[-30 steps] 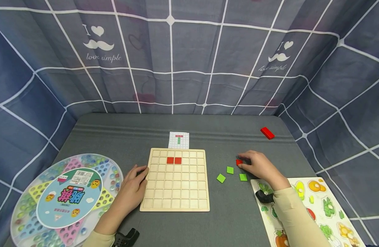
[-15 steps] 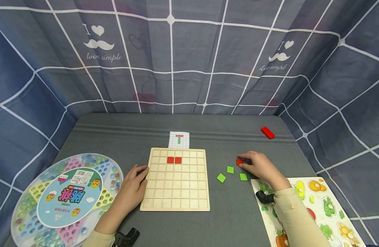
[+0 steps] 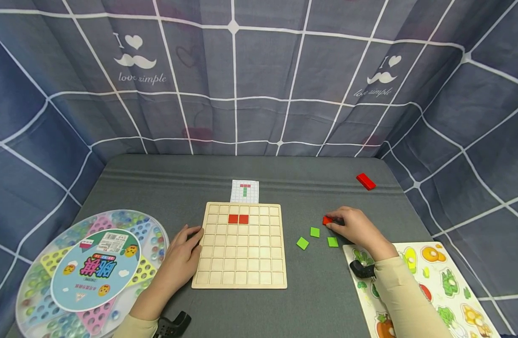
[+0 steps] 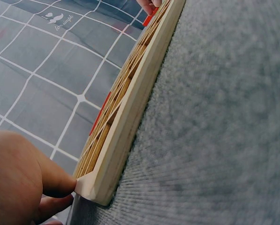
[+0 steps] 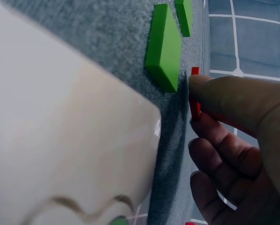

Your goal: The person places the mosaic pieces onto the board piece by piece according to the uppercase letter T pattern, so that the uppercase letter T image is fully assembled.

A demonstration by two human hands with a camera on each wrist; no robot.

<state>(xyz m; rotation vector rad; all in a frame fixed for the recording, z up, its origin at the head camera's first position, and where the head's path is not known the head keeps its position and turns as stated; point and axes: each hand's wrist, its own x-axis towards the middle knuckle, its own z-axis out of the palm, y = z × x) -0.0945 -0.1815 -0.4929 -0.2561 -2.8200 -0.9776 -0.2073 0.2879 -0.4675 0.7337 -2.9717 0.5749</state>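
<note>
A square wooden grid board (image 3: pixel 238 263) lies flat on the grey table, with two red square tiles (image 3: pixel 244 219) side by side in one of its upper rows. My left hand (image 3: pixel 182 256) is at the board's left edge; its fingertips touch the rim, as the left wrist view shows near a corner. To the right of the board, my right hand (image 3: pixel 356 231) pinches a red square tile (image 5: pixel 195 101) between thumb and finger, close to the tabletop. Several green square tiles (image 3: pixel 315 232) lie loose between the board and this hand.
A printed pattern card (image 3: pixel 244 191) with a red and green T lies behind the board. A red block (image 3: pixel 366 181) is at the back right. A round marble game board (image 3: pixel 147 220) is on the left; a vegetable puzzle board (image 3: pixel 428 277) lies under the right forearm.
</note>
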